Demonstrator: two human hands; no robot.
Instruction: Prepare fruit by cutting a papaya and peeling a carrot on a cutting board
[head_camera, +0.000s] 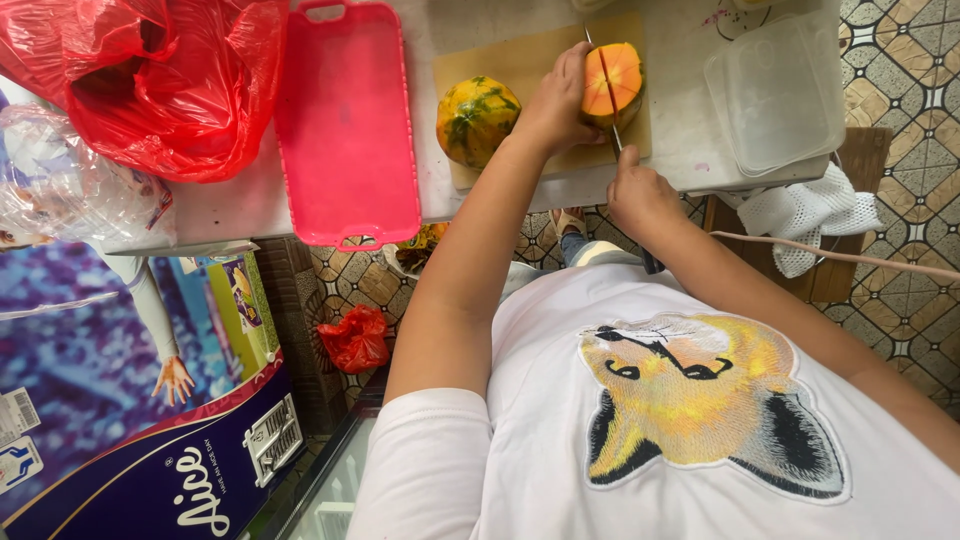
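On a tan cutting board (520, 62) at the table's near edge lie two papaya pieces. My left hand (560, 100) presses on the cut piece (625, 78), whose orange flesh faces up. My right hand (640, 195) grips a knife (608, 100), and the blade runs lengthways down through that orange piece. The other piece (476, 120), with green and yellow skin, rests just left of my left hand, untouched.
A pink plastic tray (345, 130) lies left of the board. A red plastic bag (150, 80) and a clear bag (70, 190) sit at the far left. A clear lidded container (780, 90) stands right of the board, with white mesh cloth (810, 215) below it. A printed carton (120, 400) stands on the floor.
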